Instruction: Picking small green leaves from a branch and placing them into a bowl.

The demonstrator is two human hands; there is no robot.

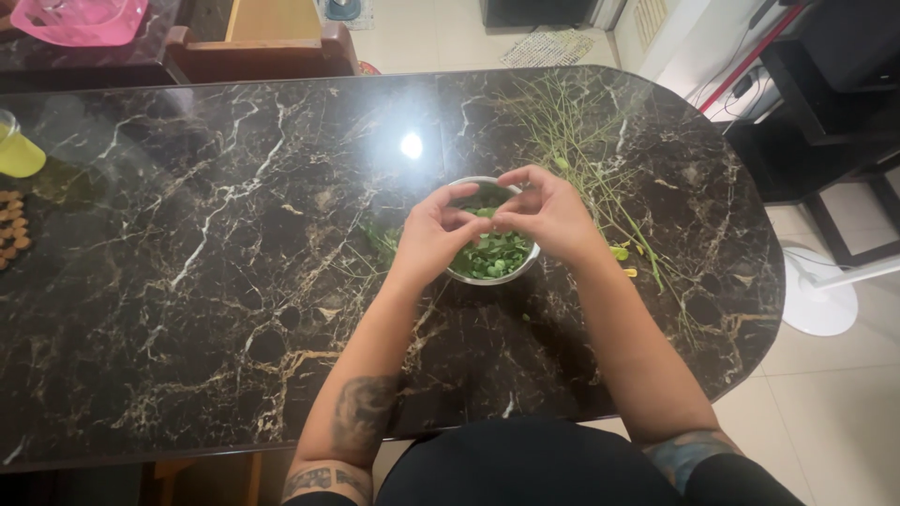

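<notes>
A small metal bowl (466,185) of green leaves (497,255) stands on the dark marble table (216,281). Both hands hover over it. My left hand (429,234) and my right hand (548,211) meet fingertip to fingertip above the bowl, pinching a small green sprig (485,213) between them. A pile of bare thin green stems (581,141) lies on the table just right of and beyond the bowl.
A few loose leaf bits (621,253) lie right of the bowl. A green cup (17,150) and small brown pieces (11,230) sit at the table's left edge. A pink container (80,19) is at the far left. A wooden chair (262,47) stands behind the table, a white fan base (820,300) on the floor at right.
</notes>
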